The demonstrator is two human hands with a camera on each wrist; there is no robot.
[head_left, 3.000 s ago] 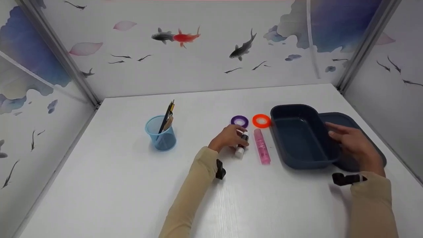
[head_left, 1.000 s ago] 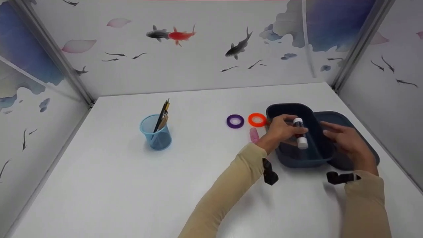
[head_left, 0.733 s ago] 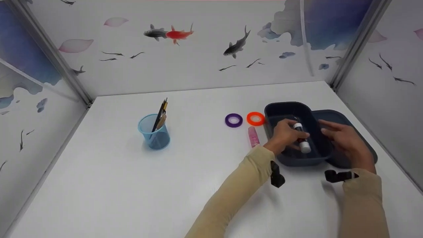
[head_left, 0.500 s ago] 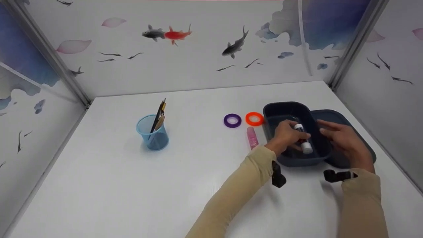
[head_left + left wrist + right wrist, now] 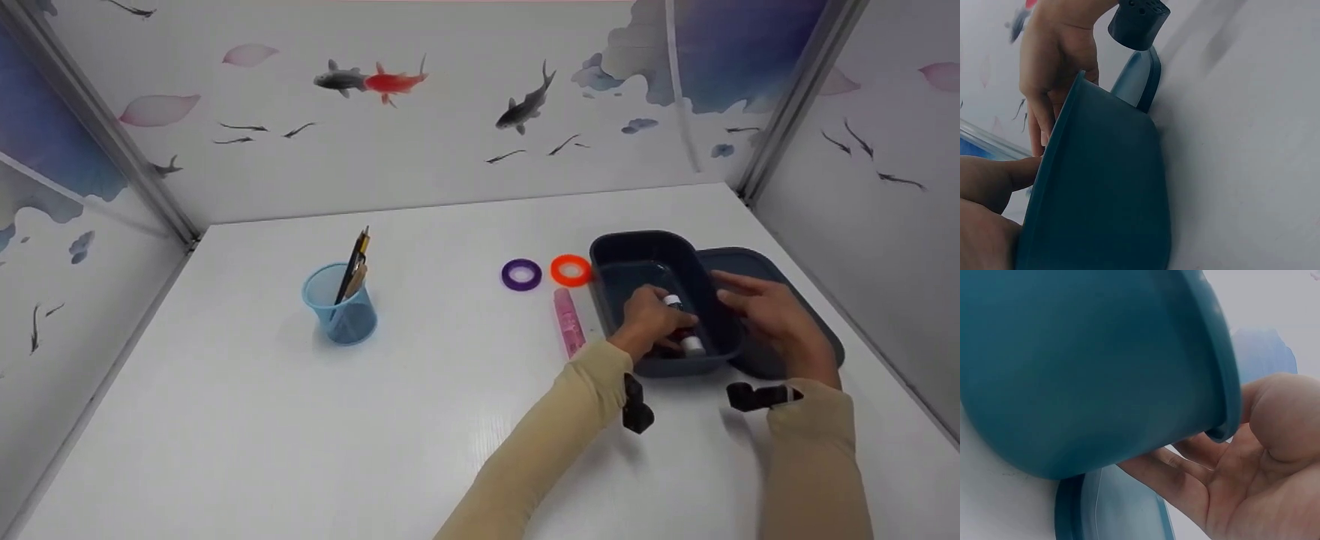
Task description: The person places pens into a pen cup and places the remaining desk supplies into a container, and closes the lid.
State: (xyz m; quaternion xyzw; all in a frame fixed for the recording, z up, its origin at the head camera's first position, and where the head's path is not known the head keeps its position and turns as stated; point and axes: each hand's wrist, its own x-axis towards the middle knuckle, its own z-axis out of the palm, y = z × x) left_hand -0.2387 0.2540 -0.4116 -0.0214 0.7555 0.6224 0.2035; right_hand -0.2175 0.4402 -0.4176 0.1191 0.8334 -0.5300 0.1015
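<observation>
My left hand (image 5: 651, 319) is down inside a dark blue plastic box (image 5: 634, 259), holding a white-capped glue stick (image 5: 694, 346) with a dark label close over the floor of the box. In the left wrist view, the outer wall of the box hides the glue stick and most of that hand. My right hand (image 5: 780, 315) holds the right side of the box; in the right wrist view its thumb goes behind the rim and its fingers lie along the outer wall. Under the right hand, a matching flat lid (image 5: 750, 262) lies partly behind the box.
An orange ring (image 5: 571, 271) and a purple ring (image 5: 521, 275) lie left of the box. A pink tube (image 5: 568, 322) lies in front of them, partly covered by the left sleeve. A light blue cup (image 5: 341, 307) with pencils stands farther left. Patterned walls enclose the table.
My left hand has lifted the glue stick from beside the pink tube, carried it right and lowered it into the box. My right hand stays at the side of the box.
</observation>
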